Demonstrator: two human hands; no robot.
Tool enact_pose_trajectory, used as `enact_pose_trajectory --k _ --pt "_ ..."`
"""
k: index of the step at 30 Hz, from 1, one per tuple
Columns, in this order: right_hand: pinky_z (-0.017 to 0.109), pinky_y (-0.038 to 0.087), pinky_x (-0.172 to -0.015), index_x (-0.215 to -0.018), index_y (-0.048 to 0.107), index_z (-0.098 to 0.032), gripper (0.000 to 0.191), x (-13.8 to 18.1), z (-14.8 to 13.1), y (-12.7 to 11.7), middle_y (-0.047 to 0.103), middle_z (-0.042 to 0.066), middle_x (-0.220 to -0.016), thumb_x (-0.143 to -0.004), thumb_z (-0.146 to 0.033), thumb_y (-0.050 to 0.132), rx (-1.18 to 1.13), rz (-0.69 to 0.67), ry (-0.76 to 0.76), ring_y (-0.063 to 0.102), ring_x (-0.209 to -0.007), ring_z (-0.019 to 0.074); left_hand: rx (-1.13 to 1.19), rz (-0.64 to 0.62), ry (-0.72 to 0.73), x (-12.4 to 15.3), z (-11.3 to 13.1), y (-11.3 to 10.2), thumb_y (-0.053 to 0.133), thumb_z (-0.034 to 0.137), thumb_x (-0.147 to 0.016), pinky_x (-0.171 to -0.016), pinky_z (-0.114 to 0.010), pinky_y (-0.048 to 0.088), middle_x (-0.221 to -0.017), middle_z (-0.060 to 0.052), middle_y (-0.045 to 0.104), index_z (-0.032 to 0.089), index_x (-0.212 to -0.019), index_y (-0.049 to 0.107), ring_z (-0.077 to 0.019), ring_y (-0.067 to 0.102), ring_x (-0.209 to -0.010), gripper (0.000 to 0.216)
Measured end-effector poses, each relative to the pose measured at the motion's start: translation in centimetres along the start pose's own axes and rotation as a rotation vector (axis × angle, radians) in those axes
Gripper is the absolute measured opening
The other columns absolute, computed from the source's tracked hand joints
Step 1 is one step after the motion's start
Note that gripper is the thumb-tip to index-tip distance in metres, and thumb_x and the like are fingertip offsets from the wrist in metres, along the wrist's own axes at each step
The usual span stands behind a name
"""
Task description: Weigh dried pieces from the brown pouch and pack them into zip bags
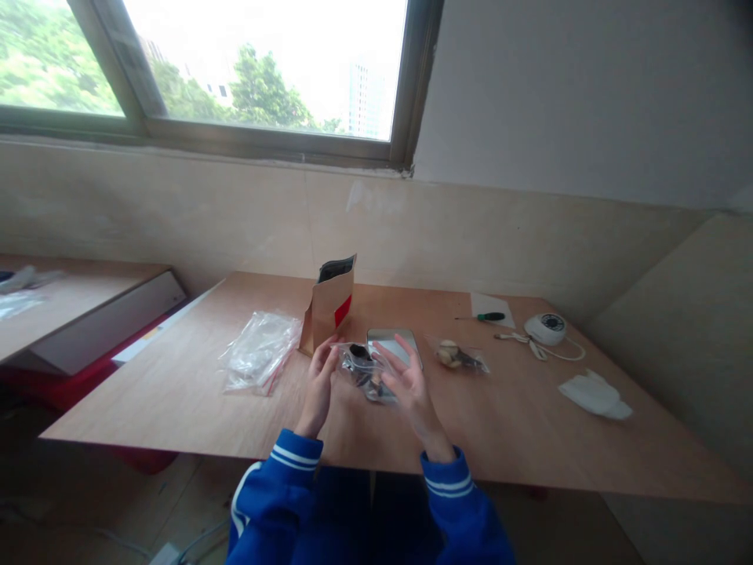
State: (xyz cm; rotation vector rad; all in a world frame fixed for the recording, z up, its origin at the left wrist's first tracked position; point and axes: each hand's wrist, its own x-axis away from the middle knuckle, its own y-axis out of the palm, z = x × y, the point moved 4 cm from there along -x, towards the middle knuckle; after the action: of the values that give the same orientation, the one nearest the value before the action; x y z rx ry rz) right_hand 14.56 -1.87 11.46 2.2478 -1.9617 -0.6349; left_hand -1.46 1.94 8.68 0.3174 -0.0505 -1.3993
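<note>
My left hand (319, 384) pinches the left edge of a clear plastic bag (358, 362). Dark and brownish small pieces show inside the bag, too small to name. At the bag's right side is my right hand (410, 384), with its fingers spread; whether it touches the plastic I cannot tell. Below and behind the bag lies a flat silver-framed tray or tablet-like plate (393, 336), partly covered. Just beyond my left hand stands an open brown paper bag (330, 310) with a red label and a dark inside.
Empty clear bags (259, 353) lie on the left of the wooden table (194, 408). To the right are a bag of pale pieces (452, 355), a green-handled screwdriver (491, 317), a white dome camera (544, 329) with its cable, and a crumpled white wrapper (595, 394).
</note>
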Motion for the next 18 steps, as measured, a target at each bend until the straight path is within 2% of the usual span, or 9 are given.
enact_pose_trajectory --k 2,3,7,10,14,16,18 --pt "0.049 0.036 -0.110 -0.139 0.030 -0.027 0.061 0.2 0.1 0.0 0.053 0.012 -0.139 -0.086 -0.032 0.061 -0.047 -0.013 0.028 0.052 -0.126 0.0229 -0.028 -0.082 0.034 0.2 0.7 0.4 0.058 0.044 -0.084 -0.090 -0.032 0.046 -0.102 -0.008 0.068 0.018 -0.099 0.067 -0.0216 0.061 -0.103 0.031" --pt "0.048 0.036 -0.110 -0.139 0.032 -0.027 0.060 0.3 0.1 0.0 0.053 0.011 -0.139 -0.087 -0.033 0.060 -0.044 -0.017 0.045 0.052 -0.127 0.0227 -0.047 -0.084 0.060 0.4 1.1 0.6 0.058 0.045 -0.084 -0.089 -0.032 0.046 -0.097 -0.007 0.069 0.018 -0.094 0.067 -0.0207 0.062 -0.099 0.029" --pt "0.046 0.041 -0.107 -0.138 0.039 -0.025 0.057 0.4 -0.1 -0.7 0.058 0.010 -0.134 -0.087 -0.040 0.059 0.095 -0.027 0.101 0.055 -0.124 0.0239 -0.183 0.030 0.188 1.0 2.7 0.2 0.055 0.046 -0.086 -0.076 -0.028 0.049 -0.083 -0.004 0.067 0.020 -0.086 0.065 -0.0175 0.062 -0.081 0.028" --pt "0.046 0.047 -0.100 -0.133 0.048 -0.022 0.050 0.2 -1.2 -1.3 0.068 0.010 -0.119 -0.089 -0.044 0.056 0.273 -0.051 0.112 0.063 -0.114 0.0254 -0.323 0.017 0.276 0.8 3.4 -0.8 0.056 0.048 -0.084 -0.066 -0.027 0.048 -0.078 -0.003 0.066 0.021 -0.083 0.065 -0.0176 0.061 -0.073 0.029" --pt "0.045 0.050 -0.095 -0.127 0.056 -0.022 0.042 0.0 -3.3 -1.4 0.072 0.009 -0.111 -0.091 -0.043 0.052 0.487 -0.129 0.083 0.065 -0.109 0.0258 -0.448 0.006 0.350 0.3 3.8 -2.4 0.059 0.050 -0.080 -0.053 -0.025 0.041 -0.063 0.000 0.060 0.022 -0.080 0.066 -0.0147 0.053 -0.056 0.029" --pt "0.045 0.051 -0.094 -0.122 0.060 -0.022 0.038 0.1 -3.7 -1.2 0.072 0.009 -0.110 -0.091 -0.043 0.052 0.502 -0.141 0.065 0.065 -0.109 0.0260 -0.456 0.031 0.365 0.3 3.8 -2.8 0.058 0.051 -0.081 -0.051 -0.025 0.040 -0.060 0.001 0.059 0.022 -0.080 0.065 -0.0138 0.051 -0.053 0.030" --pt "0.044 0.052 -0.093 -0.116 0.062 -0.022 0.037 0.2 -3.4 -1.0 0.073 0.009 -0.105 -0.089 -0.046 0.054 0.448 -0.088 0.049 0.067 -0.106 0.0257 -0.446 0.070 0.372 0.6 3.9 -2.8 0.055 0.051 -0.083 -0.050 -0.025 0.040 -0.060 0.002 0.058 0.021 -0.080 0.064 -0.0132 0.050 -0.052 0.031"
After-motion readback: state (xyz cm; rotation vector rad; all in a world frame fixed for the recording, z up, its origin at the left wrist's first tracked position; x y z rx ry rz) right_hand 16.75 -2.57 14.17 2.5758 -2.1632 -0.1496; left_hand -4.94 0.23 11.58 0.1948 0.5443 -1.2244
